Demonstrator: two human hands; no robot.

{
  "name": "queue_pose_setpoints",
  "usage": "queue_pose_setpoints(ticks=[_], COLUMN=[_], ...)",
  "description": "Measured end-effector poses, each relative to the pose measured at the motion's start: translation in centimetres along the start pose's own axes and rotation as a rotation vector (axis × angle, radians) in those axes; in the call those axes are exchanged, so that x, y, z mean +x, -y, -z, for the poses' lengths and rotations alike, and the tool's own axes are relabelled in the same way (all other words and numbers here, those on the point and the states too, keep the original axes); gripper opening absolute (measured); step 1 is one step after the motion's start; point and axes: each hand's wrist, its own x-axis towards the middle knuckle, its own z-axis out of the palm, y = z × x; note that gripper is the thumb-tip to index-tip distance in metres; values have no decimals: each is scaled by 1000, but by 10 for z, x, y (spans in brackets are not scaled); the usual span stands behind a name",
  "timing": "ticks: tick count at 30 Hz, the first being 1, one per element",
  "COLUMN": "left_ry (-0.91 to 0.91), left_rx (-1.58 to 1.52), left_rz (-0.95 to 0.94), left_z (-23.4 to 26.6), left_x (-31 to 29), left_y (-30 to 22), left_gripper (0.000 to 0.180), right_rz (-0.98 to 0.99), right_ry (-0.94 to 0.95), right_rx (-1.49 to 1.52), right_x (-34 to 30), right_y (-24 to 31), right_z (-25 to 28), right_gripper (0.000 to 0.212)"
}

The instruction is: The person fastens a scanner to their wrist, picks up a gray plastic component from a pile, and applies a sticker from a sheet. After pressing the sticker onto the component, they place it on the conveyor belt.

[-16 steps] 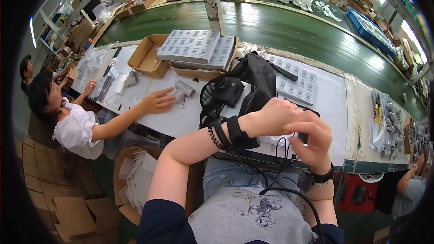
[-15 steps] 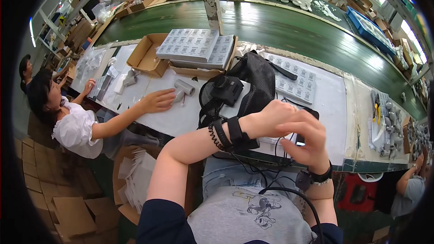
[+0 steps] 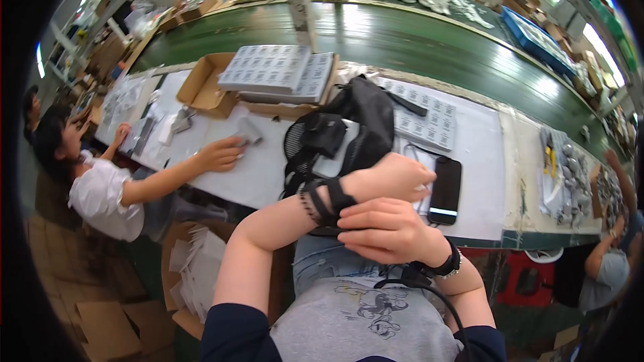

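My left hand (image 3: 392, 177) is held out over the table's front edge with its fingers curled in; nothing shows in it. Two black straps circle that wrist, the wider wrist strap (image 3: 340, 194) nearer the hand, beside a dark coiled band (image 3: 308, 206). Across the underside of the wrist lies my right hand (image 3: 386, 231), fingers stretched out and fingertips by the wide strap; its thumb is hidden. A black band and a beaded bracelet (image 3: 457, 263) are on the right wrist. Just beyond my hands sit a black mesh bag (image 3: 372, 110), a small black camera-like box (image 3: 323, 133) and a dark phone (image 3: 445, 191).
Label-covered grey boxes (image 3: 265, 67) are stacked beside an open carton (image 3: 204, 84). At left a co-worker's hand (image 3: 221, 154) reaches toward a grey cylinder (image 3: 250, 131). A green conveyor belt (image 3: 402, 37) runs behind the table. Grey parts (image 3: 570, 181) lie at right.
My right hand has come down and left from above the left hand onto the left wrist, uncovering the phone. The view has shifted slightly. The co-worker's hand stays near the grey cylinder.
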Motion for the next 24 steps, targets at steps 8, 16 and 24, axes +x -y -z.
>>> queue_pose_setpoints(ticks=[8,16,24], left_ry=[-510,-662,-706], left_rx=[-971,-1046,12], left_rz=[443,708,676], left_z=[46,4,2], left_x=[-70,-141,-131], left_y=[37,30,14], left_gripper=[17,9,19], right_rz=[-411,-927,-799], right_ry=[-212,-239,-58], right_rx=[-14,5,80], right_x=[-79,-107,-68], right_y=[3,-13,-27], right_z=[53,67,43], right_gripper=[16,16,23])
